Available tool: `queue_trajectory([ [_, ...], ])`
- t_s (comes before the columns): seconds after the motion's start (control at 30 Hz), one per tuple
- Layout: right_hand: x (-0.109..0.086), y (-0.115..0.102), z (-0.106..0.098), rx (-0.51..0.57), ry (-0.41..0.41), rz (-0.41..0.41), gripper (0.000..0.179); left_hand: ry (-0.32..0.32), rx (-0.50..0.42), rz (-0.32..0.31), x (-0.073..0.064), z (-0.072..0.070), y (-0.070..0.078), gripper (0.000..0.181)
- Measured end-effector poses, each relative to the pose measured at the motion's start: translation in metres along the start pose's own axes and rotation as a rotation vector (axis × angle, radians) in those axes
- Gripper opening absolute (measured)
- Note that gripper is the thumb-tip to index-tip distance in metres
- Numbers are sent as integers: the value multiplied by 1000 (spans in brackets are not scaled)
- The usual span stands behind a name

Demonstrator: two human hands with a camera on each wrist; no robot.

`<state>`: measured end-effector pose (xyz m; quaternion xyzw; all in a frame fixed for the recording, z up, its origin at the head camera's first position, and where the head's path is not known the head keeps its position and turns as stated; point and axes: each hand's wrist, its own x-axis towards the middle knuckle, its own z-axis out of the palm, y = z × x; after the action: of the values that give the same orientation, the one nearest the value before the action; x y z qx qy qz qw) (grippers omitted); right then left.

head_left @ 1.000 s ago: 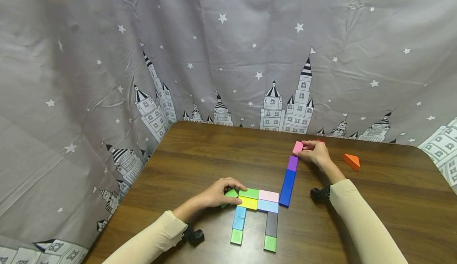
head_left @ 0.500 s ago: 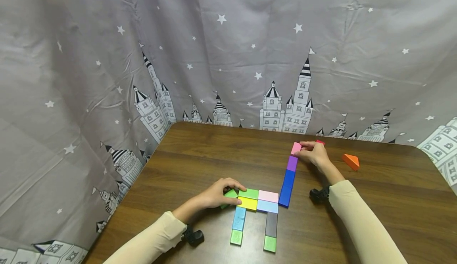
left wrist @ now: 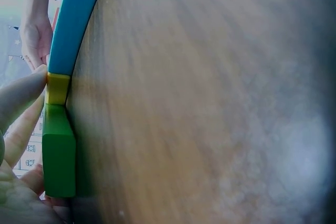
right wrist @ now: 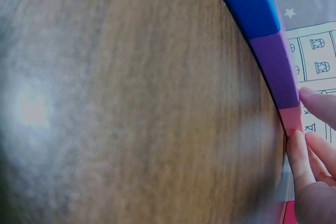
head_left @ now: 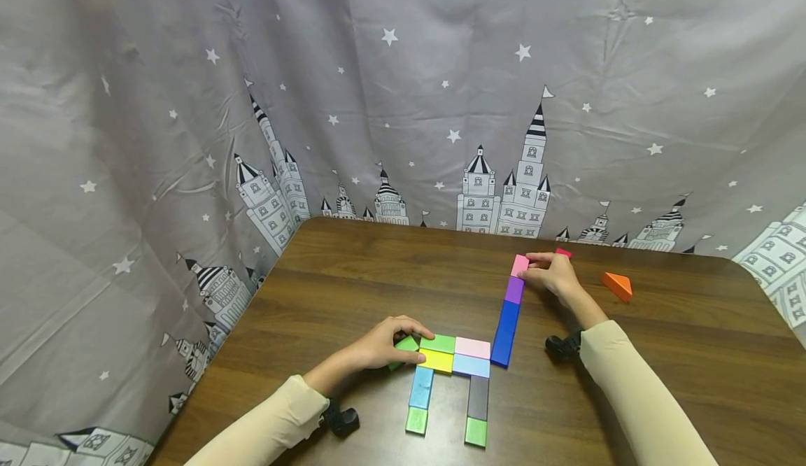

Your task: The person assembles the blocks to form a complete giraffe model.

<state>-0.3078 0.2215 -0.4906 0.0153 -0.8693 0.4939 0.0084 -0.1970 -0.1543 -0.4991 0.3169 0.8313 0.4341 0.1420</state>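
Note:
On the wooden table, flat coloured blocks lie edge to edge. A light green block (head_left: 437, 343) and a yellow block (head_left: 436, 361) adjoin a pale pink block (head_left: 473, 347) and a light blue one (head_left: 471, 365). My left hand (head_left: 385, 340) rests by their left end, thumb tip at the yellow block and index finger at the light green one, arched over a darker green block (left wrist: 59, 156). My right hand (head_left: 554, 275) pinches a pink block (head_left: 519, 265) at the top of a slanting row, against a purple block (head_left: 513, 290) and dark blue blocks (head_left: 506, 333).
Below the left group lie a blue block (head_left: 421, 387), a grey block (head_left: 478, 397) and two green squares (head_left: 416, 420). An orange triangular block (head_left: 617, 286) and a red block (head_left: 563, 252) lie beyond my right hand. A grey patterned curtain (head_left: 403, 102) hangs behind the table.
My right hand has drawn the pink block slightly left and down, closing up on the purple block. More of the red block shows behind it. The left hand stays put.

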Motion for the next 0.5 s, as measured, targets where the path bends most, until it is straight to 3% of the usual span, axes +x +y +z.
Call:
queue_trajectory([
  [0.5, -3, -2, -1, 7, -4, -3, 51, 3, 0, -2, 1, 0, 1, 34],
])
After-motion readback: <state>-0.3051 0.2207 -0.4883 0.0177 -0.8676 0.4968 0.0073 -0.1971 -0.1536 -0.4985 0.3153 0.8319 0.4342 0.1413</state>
